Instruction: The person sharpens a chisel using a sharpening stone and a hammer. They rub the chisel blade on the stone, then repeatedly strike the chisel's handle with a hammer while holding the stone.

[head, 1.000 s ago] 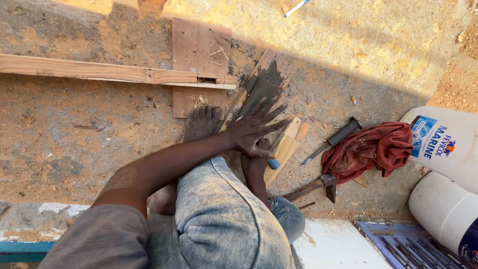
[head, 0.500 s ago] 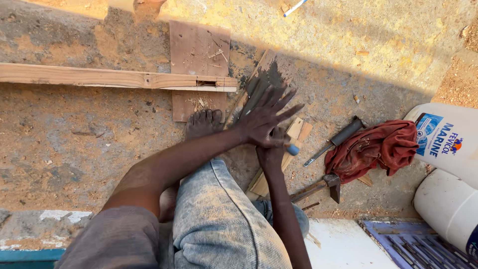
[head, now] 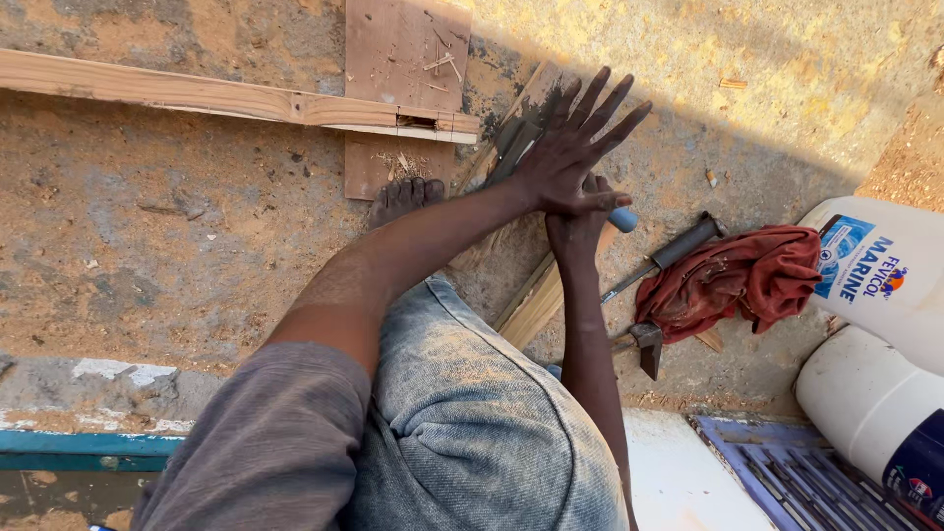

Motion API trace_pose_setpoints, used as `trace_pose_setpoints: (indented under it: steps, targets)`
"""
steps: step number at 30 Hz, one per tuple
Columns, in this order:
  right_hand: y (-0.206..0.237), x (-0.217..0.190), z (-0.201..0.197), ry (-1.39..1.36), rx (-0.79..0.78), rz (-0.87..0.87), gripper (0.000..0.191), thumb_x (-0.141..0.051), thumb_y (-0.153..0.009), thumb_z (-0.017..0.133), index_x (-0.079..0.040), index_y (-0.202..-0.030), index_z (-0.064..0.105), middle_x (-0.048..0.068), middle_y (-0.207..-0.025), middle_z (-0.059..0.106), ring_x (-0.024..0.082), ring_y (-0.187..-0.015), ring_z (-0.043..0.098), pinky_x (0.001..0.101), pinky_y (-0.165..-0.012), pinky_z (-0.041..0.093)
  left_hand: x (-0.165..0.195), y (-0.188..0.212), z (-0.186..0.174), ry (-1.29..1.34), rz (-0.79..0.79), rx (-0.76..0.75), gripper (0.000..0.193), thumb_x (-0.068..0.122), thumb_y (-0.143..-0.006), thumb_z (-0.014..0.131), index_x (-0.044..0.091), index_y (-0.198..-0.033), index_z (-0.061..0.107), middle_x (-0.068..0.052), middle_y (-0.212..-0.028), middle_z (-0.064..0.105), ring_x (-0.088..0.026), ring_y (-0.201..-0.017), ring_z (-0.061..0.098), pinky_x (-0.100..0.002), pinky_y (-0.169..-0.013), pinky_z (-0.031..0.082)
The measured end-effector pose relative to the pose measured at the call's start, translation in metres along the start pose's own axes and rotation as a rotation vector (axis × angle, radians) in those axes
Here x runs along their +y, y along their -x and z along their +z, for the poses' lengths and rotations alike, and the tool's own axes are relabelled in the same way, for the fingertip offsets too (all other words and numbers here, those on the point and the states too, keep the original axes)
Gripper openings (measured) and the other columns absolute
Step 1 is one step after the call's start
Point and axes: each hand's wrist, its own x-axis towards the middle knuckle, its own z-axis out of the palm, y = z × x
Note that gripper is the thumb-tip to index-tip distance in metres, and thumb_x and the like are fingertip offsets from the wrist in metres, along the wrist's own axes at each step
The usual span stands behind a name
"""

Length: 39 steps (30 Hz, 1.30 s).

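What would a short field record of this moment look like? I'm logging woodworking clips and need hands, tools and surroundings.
setting: sandy ground strewn with sawdust, seen from above
left hand: left hand spread open, palm pressed down on a slanted wooden piece
right hand: right hand closed around a blue-handled tool, just under the left hand
foot: bare foot resting by a flat board
timber: long wooden batten lying across that board
tools nearby: chisel and hammer beside a red cloth
containers: two white plastic jugs at right
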Motion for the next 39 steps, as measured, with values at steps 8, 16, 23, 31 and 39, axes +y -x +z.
trace_pose_setpoints:
  steps: [8,16,23,31,39]
  targets:
    - [0.055,-0.040,0.015,-0.075,0.041,-0.083,0.046,-0.019,-0.083,0.073,0.002,-0.122,0.060,0.020,-0.122,0.059,0.041,-0.114,0.051,0.0521,-0.091,0.037,0.000,0.072,0.016,0.199,0.184,0.243,0.111,0.093,-0.087,0.041,0.029,-0.169,0.001,-0.014,-0.175,-0.006,-0.038,-0.161,-0.011,-0.064,-0.128,-0.009]
    - [-0.007,-0.011,-0.003,0.117,0.069,-0.010,0.034,-0.017,-0.084,0.073,-0.005,-0.113,0.063,0.013,-0.112,0.060,0.036,-0.109,0.050,0.0553,-0.098,0.035,-0.004,-0.005,-0.006,0.025,0.130,0.317,0.111,0.094,-0.090,0.048,0.030,-0.169,0.005,-0.012,-0.176,-0.001,-0.037,-0.163,-0.008,-0.065,-0.131,-0.005]
    - [0.033,-0.017,0.029,-0.033,-0.012,0.060,0.039,-0.022,-0.088,0.074,-0.001,-0.119,0.062,0.015,-0.120,0.059,0.036,-0.112,0.049,0.0502,-0.099,0.037,0.003,0.059,-0.005,0.186,0.235,0.246,0.112,0.094,-0.086,0.046,0.030,-0.168,0.005,-0.011,-0.174,-0.003,-0.038,-0.161,-0.009,-0.066,-0.128,-0.004]
    - [0.023,-0.025,0.013,-0.006,0.009,0.012,0.037,-0.018,-0.081,0.074,-0.003,-0.113,0.062,0.014,-0.114,0.060,0.036,-0.110,0.051,0.0523,-0.102,0.034,-0.005,0.033,-0.003,0.099,0.180,0.247,0.109,0.092,-0.091,0.044,0.027,-0.170,0.005,-0.012,-0.177,-0.004,-0.038,-0.163,-0.009,-0.064,-0.132,-0.004]
    - [-0.010,-0.005,0.012,0.093,0.022,0.100,0.032,-0.018,-0.084,0.074,-0.001,-0.106,0.059,0.017,-0.114,0.061,0.037,-0.110,0.050,0.0497,-0.099,0.034,-0.007,-0.004,-0.013,0.107,0.196,0.294,0.107,0.090,-0.093,0.050,0.025,-0.170,0.012,-0.013,-0.177,0.001,-0.038,-0.164,-0.006,-0.062,-0.134,-0.001]
